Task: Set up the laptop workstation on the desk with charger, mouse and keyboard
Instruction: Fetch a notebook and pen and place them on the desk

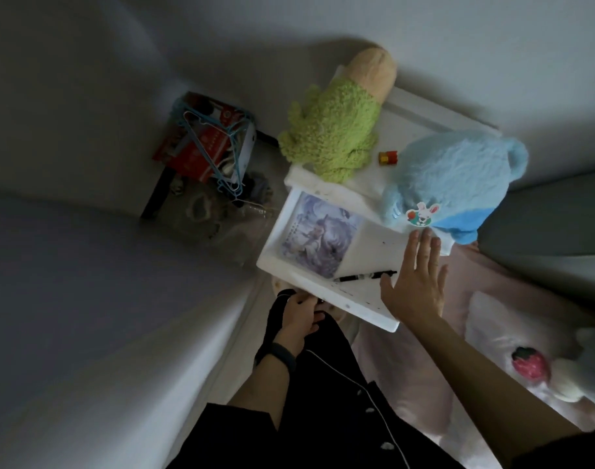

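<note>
A small white desk [363, 299] stands tilted in the middle of the view, with a picture sheet [319, 240] and a black pen [365, 276] lying on it. My right hand [416, 282] hovers flat over the desk's right part, fingers spread, holding nothing. My left hand [298, 319], with a dark band on the wrist, curls at the desk's near edge against dark clothing; what it grips is hidden. No laptop, charger, mouse or keyboard shows.
A green plush toy [333, 133] and a blue plush toy [455, 184] sit on a white surface [424, 120] behind the desk, with a small red object [388, 157] between them. A red box with blue hangers [205, 143] stands at the left. Pink bedding [485, 299] lies at the right.
</note>
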